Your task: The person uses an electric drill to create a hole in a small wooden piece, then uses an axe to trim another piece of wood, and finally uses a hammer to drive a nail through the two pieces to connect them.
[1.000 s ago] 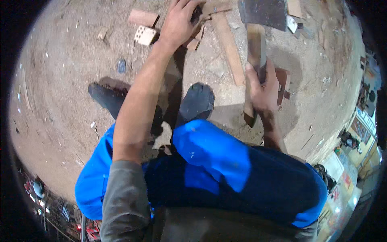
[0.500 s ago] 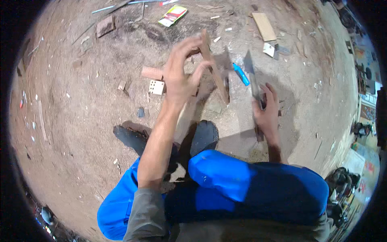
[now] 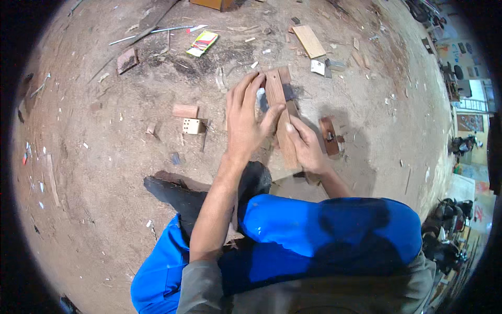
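Over the ground in front of my boots, both hands are on a narrow wooden strip [image 3: 277,94] with a small hole near its far end. My left hand [image 3: 244,118] grips its left edge, with thumb and fingers closed on it. A second, darker wooden strip [image 3: 285,78] lies against its right side, mostly hidden. My right hand [image 3: 307,144] is closed around this second strip, its thumb pressed on the face of the first. A small bluish-white thing [image 3: 260,95] shows behind my left fingers; its kind is unclear.
A reddish-brown wooden block [image 3: 329,136] with a dark opening lies right of my right hand. On the left are a small wooden block [image 3: 185,110] and a pale dotted block [image 3: 191,126]. Farther off lie a board [image 3: 309,42], a green-red packet [image 3: 202,43] and scraps.
The two pieces, held apart earlier, are now together side by side. My right hand has moved left to meet my left hand. The blue marker no longer shows clearly.
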Tool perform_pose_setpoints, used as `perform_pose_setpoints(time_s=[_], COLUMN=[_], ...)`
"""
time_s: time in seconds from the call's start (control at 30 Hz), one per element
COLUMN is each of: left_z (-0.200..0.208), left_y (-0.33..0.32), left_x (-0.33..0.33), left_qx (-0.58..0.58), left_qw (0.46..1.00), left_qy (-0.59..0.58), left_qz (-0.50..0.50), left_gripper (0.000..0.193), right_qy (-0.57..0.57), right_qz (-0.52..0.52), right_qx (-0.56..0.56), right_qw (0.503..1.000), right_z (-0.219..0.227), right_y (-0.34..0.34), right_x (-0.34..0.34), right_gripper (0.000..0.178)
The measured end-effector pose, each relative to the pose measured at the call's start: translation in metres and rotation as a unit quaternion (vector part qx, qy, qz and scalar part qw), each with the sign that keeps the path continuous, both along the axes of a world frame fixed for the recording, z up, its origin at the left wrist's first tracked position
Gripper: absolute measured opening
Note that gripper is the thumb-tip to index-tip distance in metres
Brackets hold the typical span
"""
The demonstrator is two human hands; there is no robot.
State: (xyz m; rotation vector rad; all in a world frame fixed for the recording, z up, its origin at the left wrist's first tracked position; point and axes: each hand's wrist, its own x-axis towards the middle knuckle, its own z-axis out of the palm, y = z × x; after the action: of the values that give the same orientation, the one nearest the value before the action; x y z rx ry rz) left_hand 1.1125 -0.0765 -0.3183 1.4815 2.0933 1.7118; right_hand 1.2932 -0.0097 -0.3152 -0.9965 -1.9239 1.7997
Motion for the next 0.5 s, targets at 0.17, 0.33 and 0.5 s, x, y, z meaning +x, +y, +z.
perform_pose_setpoints(time_s=[0.17,0.33,0.5], left_z=[-0.012,-0.018,-0.025], left_y=[-0.020,-0.031,-0.040], left_x=[0.006,0.003,-0.001], left_qx=[-0.034,-0.059,-0.042], left_qw=[0.998,0.998,0.999], left_qy=[0.043,0.020,-0.015], left_qz=[0.008,0.018,0.007], left_gripper=[0.075,0.064,0.057], right_qy=[0.006,-0.005,-0.071], right_qz=[0.022,0.022,0.040], right_qx=[-0.105,-0.089,0.177], right_qw=[0.994,0.996,0.981], right_z=[0.002,0.003,0.006], right_y=[-0.009,-0.013,-0.011], right_x=[-0.002,0.003,-0.003], right_gripper=[0.042,0.042,0.046])
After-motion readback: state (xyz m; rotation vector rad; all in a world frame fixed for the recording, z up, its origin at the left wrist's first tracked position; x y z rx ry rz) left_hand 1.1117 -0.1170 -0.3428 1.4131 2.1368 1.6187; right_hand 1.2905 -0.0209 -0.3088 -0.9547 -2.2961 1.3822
